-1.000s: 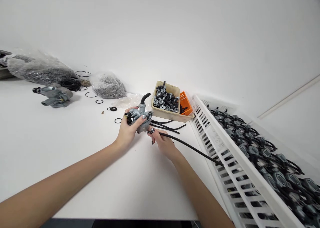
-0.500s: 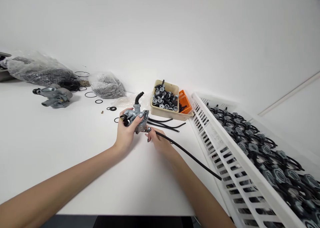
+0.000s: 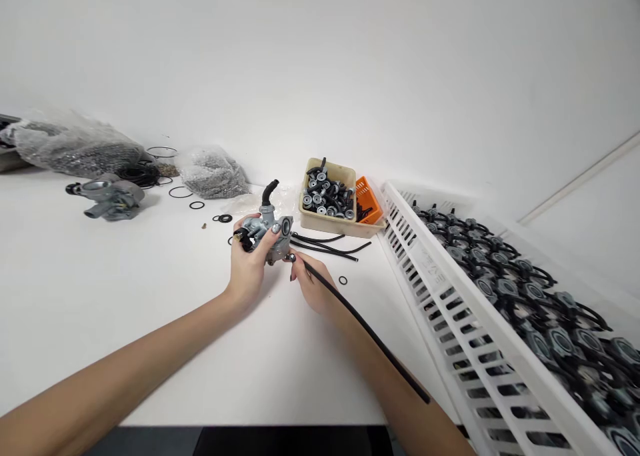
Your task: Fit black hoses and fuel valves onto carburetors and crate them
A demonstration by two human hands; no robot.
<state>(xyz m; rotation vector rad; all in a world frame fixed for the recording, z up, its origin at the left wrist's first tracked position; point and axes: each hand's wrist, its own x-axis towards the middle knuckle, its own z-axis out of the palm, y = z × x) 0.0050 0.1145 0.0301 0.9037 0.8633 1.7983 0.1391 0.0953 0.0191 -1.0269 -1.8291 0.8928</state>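
My left hand (image 3: 249, 266) is closed around a small grey metal carburetor (image 3: 267, 228) with a black elbow cap on top, held just above the white table (image 3: 150, 323). My right hand (image 3: 313, 284) pinches the near end of a long black rubber hose (image 3: 365, 329), its tip touching the carburetor's lower right side. The hose trails back along my right forearm toward the lower right.
A beige box (image 3: 331, 203) of black and silver parts and an orange bin (image 3: 369, 203) sit behind the hands. Loose black hoses (image 3: 330, 246) lie before them. A white slatted crate (image 3: 500, 323) of finished carburetors fills the right. Another carburetor (image 3: 107, 198), O-rings and plastic bags (image 3: 215, 173) lie at left.
The carburetor and both hands have shifted slightly left. The hose has swung off the crate's edge and now lies along my right forearm, its tip at the carburetor.
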